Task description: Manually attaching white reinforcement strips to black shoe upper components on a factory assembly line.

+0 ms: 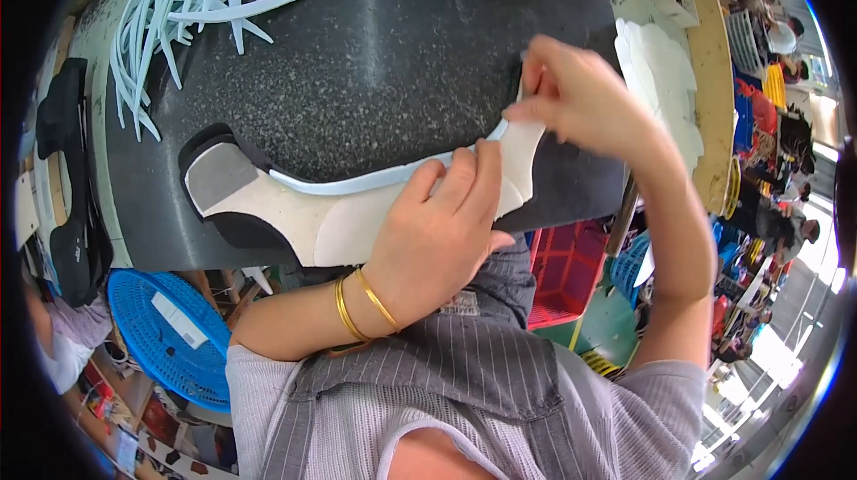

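Left hand (437, 230) pinning shoe upper (339, 221) at table edge (178, 252)

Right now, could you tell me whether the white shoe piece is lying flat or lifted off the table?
Mostly flat: the white shoe piece lies on the dark table under the left hand, while the right hand lifts its right end.

Landmark: dark work slab (375, 61), filling the middle.
Open room: the slab's broad centre is bare, wide enough for a hand to pass.
Far left corner: a heap of pale blue strips (192, 7) blocks it.
Near edge: a shoe upper (295, 212) lies along it, under both hands.
Right of slab: white cut pieces (661, 78) stacked close.
Below left: blue basket (165, 328).
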`<state>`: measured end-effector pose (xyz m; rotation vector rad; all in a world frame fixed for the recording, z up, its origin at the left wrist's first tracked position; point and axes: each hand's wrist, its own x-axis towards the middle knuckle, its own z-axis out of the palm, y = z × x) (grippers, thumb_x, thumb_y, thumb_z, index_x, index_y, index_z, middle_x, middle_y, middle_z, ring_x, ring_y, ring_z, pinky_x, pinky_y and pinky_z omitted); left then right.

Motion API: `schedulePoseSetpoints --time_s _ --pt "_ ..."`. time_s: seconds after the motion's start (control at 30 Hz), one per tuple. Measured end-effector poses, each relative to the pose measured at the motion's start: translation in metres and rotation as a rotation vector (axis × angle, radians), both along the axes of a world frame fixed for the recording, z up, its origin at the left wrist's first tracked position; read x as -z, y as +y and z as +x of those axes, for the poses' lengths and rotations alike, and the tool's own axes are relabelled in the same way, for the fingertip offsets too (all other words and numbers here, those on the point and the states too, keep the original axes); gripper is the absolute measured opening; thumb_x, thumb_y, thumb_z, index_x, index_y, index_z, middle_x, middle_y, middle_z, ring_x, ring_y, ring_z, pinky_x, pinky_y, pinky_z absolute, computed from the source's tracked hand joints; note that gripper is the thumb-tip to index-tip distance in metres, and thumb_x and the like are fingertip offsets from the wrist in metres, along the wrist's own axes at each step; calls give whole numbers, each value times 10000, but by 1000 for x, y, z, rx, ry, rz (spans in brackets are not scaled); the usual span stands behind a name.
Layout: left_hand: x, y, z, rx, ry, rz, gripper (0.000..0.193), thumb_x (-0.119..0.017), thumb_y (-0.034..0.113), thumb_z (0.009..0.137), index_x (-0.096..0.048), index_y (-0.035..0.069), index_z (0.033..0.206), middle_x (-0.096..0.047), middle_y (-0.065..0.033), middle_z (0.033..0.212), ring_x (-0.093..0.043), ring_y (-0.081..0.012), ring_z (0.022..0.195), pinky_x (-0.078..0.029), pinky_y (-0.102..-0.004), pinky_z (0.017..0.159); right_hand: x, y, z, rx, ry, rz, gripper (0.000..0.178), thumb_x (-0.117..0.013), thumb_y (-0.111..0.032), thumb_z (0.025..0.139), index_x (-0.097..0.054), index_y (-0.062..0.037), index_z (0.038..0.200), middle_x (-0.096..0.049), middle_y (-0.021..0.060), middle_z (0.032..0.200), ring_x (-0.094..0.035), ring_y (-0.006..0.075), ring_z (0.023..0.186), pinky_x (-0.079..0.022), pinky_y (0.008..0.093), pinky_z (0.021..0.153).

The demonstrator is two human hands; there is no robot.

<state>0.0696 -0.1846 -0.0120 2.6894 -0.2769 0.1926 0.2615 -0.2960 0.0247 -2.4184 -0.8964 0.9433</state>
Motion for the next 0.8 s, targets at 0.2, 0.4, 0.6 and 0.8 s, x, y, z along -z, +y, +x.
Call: schedulePoseSetpoints --time_s 0.2,0.4,0.6,0.8 --pt "-9 28 -26 107 -67 -44 422 -691 119 750 -603 -34 1133 -568 -158 1164 -565 -306 1101 -495 -369 904 -8 13 28 -148 -19 -247 422 -831 -215 715 -442 -54 680 -525 40 517 -538 116 461 -405 281 417" --pt "-19 52 -46 -67 -275 -148 298 -644 31 729 -683 15 1024 -660 -94 963 -642 -265 874 -536 -365 767 -36 -63 -62 -186 710 385 182 -659 -147 903 -675 34 885 -660 80 692 -608 111 520 -479 235 444" --pt "-71 51 -73 234 -694 231 289 -719 121 701 -726 60 984 -673 -24 993 -644 -178 947 -525 -280 818 6 -21 -94 33 1477 886 449 -508 -385 1009 -611 7 1201 -682 160 1051 -670 200 914 -543 311 802" --pt "-13 68 -87 304 -476 509 286 -620 142 760 -691 9 1003 -644 -76 1045 -605 -211 1014 -496 -311 906 -37 64 -65 -489 458 -237 599 -727 -346 776 -590 44 1210 -653 180 1149 -631 294 1039 -507 363 881"
